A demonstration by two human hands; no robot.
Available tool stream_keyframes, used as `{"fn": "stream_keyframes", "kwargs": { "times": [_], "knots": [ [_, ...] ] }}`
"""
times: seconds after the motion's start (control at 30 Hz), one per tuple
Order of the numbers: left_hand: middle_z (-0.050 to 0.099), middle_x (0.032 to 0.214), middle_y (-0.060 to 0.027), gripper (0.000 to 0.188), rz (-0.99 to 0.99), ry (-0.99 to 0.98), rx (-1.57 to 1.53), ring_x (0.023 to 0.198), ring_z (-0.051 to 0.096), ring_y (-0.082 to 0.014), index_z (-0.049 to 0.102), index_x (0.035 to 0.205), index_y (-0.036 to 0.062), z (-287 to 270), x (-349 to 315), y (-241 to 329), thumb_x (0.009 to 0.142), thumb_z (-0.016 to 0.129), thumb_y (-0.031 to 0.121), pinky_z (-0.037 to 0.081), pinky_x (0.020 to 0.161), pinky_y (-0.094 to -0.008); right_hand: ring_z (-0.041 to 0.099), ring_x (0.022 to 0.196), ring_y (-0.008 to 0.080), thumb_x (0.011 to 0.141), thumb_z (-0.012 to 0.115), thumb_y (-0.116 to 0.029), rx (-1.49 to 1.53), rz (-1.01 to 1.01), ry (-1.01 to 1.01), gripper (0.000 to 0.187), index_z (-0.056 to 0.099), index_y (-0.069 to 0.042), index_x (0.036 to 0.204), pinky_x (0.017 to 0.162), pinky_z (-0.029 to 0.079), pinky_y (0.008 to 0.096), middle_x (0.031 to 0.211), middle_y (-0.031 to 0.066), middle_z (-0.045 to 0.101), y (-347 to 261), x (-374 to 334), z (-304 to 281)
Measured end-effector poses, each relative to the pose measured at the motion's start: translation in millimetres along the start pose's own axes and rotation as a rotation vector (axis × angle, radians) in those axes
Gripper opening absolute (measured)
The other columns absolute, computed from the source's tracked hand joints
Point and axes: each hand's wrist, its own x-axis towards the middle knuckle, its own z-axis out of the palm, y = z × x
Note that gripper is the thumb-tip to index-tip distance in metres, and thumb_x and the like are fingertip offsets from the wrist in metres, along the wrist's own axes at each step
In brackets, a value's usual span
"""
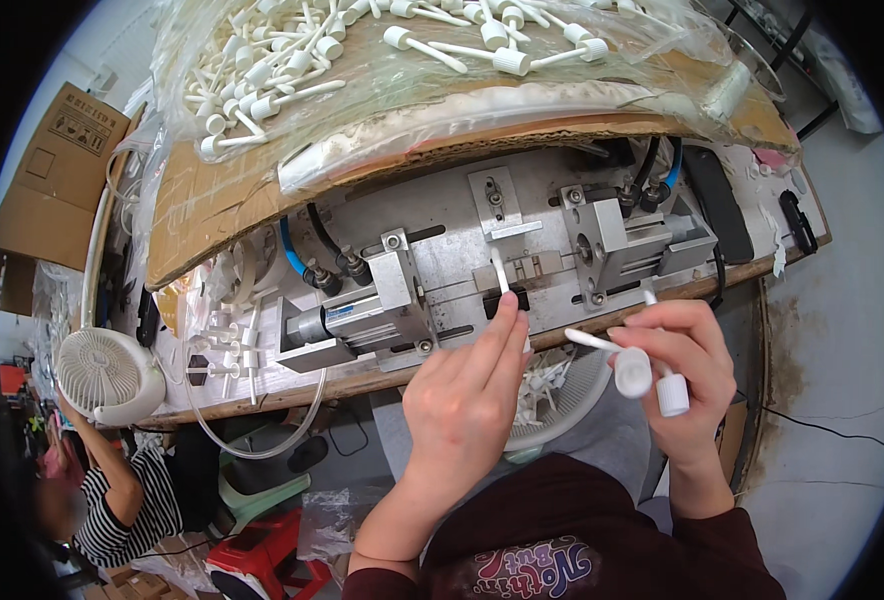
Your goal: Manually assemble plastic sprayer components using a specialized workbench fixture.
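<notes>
My left hand (462, 395) reaches over the metal fixture, its fingers pressed together on a white capped stick (502, 272). The stick's tip points away from me, over the small slotted metal block (532, 268) in the middle; my fingers mostly hide its cap. To the right, my right hand (692, 365) is closed around a few white capped sticks. One round hollow cap (633, 373) faces up, a ribbed cap (673, 395) hangs beside it, and a thin stick (590, 340) points left. Two metal cylinder clamps, left (362, 315) and right (637, 240), flank the block.
A cardboard sheet (187, 215) above the fixture bears a plastic-covered heap of white capped sticks (292, 60). Below the table edge sits a white basket (587, 395) with more. At left are a white fan (110, 375), loose pieces (227, 350) and another person (127, 490).
</notes>
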Motion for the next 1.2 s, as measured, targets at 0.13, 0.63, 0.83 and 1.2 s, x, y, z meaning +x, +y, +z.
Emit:
{"fn": "stream_keyframes", "kwargs": {
  "times": [0.13, 0.63, 0.83, 1.2],
  "knots": [
    [0.072, 0.115, -0.0036, 0.029, 0.000, 0.027, 0.004, 0.066, 0.064, -0.0166, 0.074, 0.102, 0.0056, 4.0, 4.6, -5.0, 0.074, 0.080, 0.008, 0.049, 0.061, -0.0278, 0.065, 0.080, 0.0162, 0.074, 0.076, 0.008, 0.043, -0.076, 0.103, 0.031, 0.075, -0.001, 0.104, 0.066, 0.053, 0.0262, 0.106, 0.0103, 0.062, 3.1, -4.5, 2.1],
    [0.073, 0.096, -0.0128, 0.039, -0.044, 0.006, -0.696, 0.081, 0.071, -0.0227, 0.074, 0.104, 0.0013, -28.3, -1.6, 13.9, 0.066, 0.086, 0.001, 0.058, 0.071, -0.0295, 0.071, 0.083, 0.0262, 0.072, 0.069, -0.005, -0.272, -0.470, -0.001, 0.036, 0.073, 0.004, 0.107, 0.068, 0.059, 0.0323, 0.112, 0.0160, 0.069, 10.9, 6.6, 26.5],
    [0.070, 0.099, -0.0099, 0.034, -0.028, 0.122, -0.326, 0.080, 0.069, -0.0214, 0.072, 0.108, -0.0012, -16.1, -7.7, 5.9, 0.075, 0.078, -0.002, 0.056, 0.066, -0.0306, 0.072, 0.088, 0.0268, 0.077, 0.073, 0.004, -0.243, -0.305, 0.174, 0.029, 0.072, 0.004, 0.106, 0.076, 0.059, 0.0305, 0.108, 0.0179, 0.071, 13.5, 13.3, 28.7],
    [0.072, 0.115, -0.0067, 0.027, 0.038, 0.014, 0.010, 0.069, 0.067, -0.0151, 0.074, 0.102, 0.0029, 3.9, 4.2, -5.6, 0.076, 0.078, 0.007, 0.046, 0.058, -0.0262, 0.070, 0.099, 0.0235, 0.085, 0.070, 0.008, 0.386, 0.272, 0.144, 0.021, 0.073, 0.003, 0.105, 0.085, 0.059, 0.0332, 0.111, 0.0180, 0.069, 5.1, -6.1, 35.3]
  ]
}}
